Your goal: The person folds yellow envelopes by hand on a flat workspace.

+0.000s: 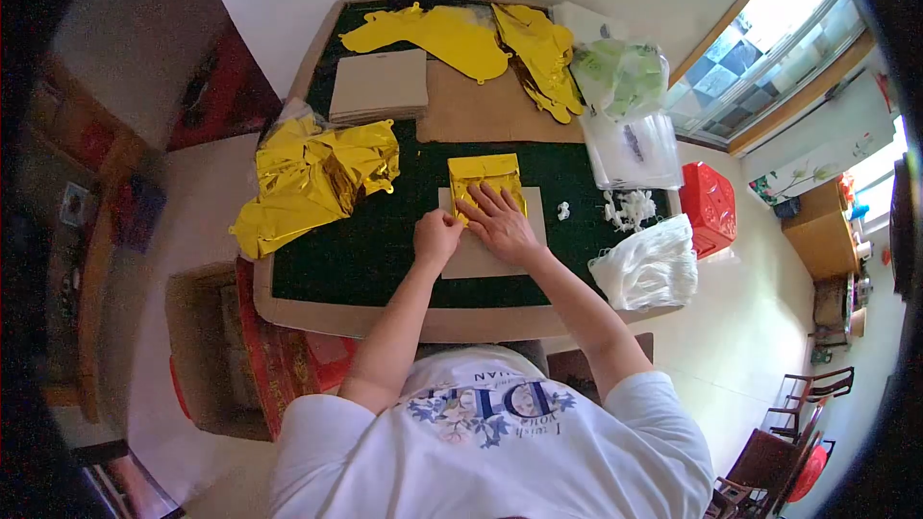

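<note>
Two hands on one folded gold foil (pixel 484 167), mid-worktop (pixel 385 281), atop a grey card (pixel 483 266). Right hand (pixel 500 226) open flat, fingers slightly spread, palm down on foil, gripping nothing. Left hand (pixel 436 237) nearly closed, fingertips look pinched on foil's edge at 7 o'clock; exact grip hidden. Risk: slick film could slide or unfold if right-hand pressure eases; a hard left pull could crease or tear it. Shirt (pixel 500 442) reads "DI", "I wish", upside down. Bags (pixel 630 149) at 2 o'clock: print illegible.
</note>
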Demonstrator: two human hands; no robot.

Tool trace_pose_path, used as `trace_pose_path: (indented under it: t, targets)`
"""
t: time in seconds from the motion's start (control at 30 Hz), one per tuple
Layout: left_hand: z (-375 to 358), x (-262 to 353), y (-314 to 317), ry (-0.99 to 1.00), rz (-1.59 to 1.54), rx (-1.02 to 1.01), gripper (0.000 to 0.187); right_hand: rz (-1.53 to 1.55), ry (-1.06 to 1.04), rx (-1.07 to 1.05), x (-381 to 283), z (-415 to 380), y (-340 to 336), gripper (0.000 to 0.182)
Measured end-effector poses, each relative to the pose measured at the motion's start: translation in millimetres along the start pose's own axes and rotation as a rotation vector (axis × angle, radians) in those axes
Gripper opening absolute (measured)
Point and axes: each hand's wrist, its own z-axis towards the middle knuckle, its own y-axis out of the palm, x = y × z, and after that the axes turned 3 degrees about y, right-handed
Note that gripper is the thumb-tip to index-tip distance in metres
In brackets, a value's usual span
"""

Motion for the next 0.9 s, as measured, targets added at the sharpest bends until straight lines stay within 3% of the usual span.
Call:
trace_pose_path:
  t: [0.13,0.4,0.9]
  targets:
    - [4.7,2.3,-0.6,-0.086,-0.045,0.038,0.018,0.013,0.017,-0.017,-1.8,0.3,-2.2,0.045]
    - [11.4,-9.5,6.2,0.011,0.093,0.096,0.020,0.045,0.003,-0.004,-0.4,-1.5,-2.4,0.045]
    - [22.6,-6.8,2.8,-0.118,0.002,0.037,0.021,0.005,0.021,-0.043,-2.9,-0.5,-3.4,0.046]
